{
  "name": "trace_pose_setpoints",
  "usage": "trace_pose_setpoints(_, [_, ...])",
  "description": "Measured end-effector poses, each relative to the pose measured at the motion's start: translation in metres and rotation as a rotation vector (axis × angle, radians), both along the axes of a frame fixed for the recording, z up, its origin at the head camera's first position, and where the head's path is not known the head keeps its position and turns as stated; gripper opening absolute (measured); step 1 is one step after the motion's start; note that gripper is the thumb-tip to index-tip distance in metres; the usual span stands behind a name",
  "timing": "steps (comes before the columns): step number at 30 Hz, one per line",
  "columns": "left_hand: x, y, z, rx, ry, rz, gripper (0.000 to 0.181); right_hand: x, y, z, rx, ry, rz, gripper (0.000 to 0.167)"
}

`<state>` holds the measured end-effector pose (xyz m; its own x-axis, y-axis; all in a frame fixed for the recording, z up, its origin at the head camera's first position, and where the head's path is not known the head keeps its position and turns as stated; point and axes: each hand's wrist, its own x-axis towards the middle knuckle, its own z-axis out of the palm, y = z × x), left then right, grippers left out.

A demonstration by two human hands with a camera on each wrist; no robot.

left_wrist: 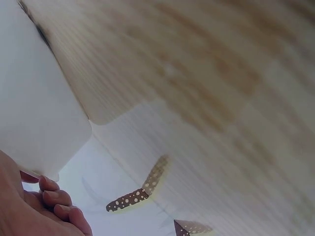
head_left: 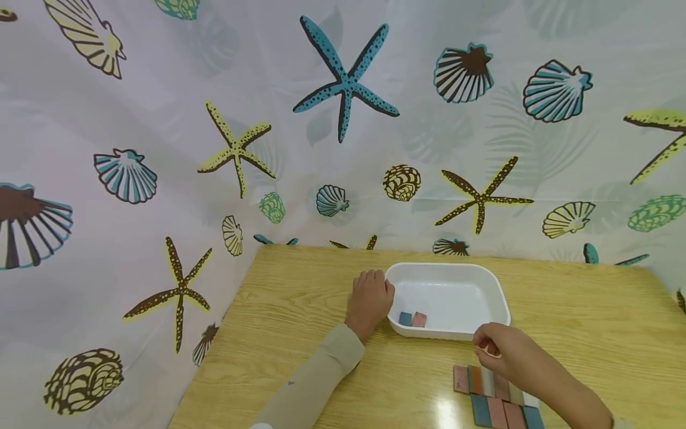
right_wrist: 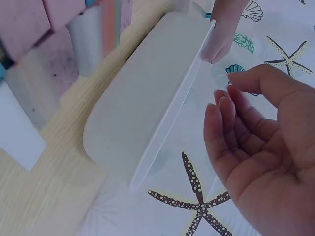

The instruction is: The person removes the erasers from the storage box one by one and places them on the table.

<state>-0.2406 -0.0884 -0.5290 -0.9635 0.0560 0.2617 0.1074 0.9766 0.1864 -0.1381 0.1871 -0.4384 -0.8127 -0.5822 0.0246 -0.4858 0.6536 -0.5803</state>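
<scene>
A white plastic tub [head_left: 449, 299] stands on the wooden table. Inside it, near the left front corner, lie a blue tile [head_left: 405, 319] and a pink tile [head_left: 419, 320]. My left hand [head_left: 370, 301] grips the tub's left rim; in the left wrist view its curled fingers [left_wrist: 58, 198] show at the rim. Over the tub's front right corner is my right hand [head_left: 506, 351], fingers loosely bent. The right wrist view shows nothing between its thumb and fingers. Two rows of tiles [head_left: 496, 413] lie below that hand, partly hidden by the right forearm.
The wooden table [head_left: 300, 298] reaches back to a pale curtain [head_left: 370, 173] printed with starfish and shells, which also runs along the left side. The laid-out tiles are pink, blue, white, tan and a striped green-orange one, just in front of the tub.
</scene>
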Motion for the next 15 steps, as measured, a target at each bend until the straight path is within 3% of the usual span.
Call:
trace_pose_setpoints(5, [0.0, 0.0, 0.0, 0.003, -0.004, 0.001, 0.028, -0.017, -0.008, 0.001, -0.036, 0.077, 0.065, 0.01])
trace_pose_setpoints(15, [0.002, 0.0, 0.001, 0.01, 0.016, -0.008, 0.027, -0.054, -0.024, -0.005, 0.017, 0.21, 0.128, 0.018])
